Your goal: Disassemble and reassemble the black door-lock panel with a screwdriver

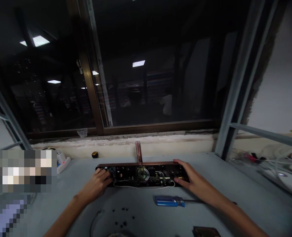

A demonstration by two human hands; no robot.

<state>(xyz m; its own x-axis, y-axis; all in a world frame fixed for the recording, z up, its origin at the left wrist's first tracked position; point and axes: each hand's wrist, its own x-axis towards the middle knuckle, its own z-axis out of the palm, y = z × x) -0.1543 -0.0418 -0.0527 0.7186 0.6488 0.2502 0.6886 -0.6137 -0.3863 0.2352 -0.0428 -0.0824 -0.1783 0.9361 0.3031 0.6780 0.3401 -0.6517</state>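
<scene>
A long black electronics housing (128,176) lies across the table with its inner side up, showing circuit parts, a round part near the middle and a thin white wire along its front edge. My left hand (100,181) has its fingers curled over the left end. At the right end, my right hand (190,177) grips it between the thumb in front and the fingers on the far edge. A copper-coloured post (138,152) rises behind the housing. In front of it lies a blue-handled screwdriver (169,201), its shaft partly under my right forearm.
Several small dark screws (123,223) are scattered near the front, beside a thin dark cable (93,220). A dark flat piece (206,231) sits at the front edge. Farther back are a black-and-gold round piece (95,154) and a white power strip (63,164). Metal posts (228,131) flank the window.
</scene>
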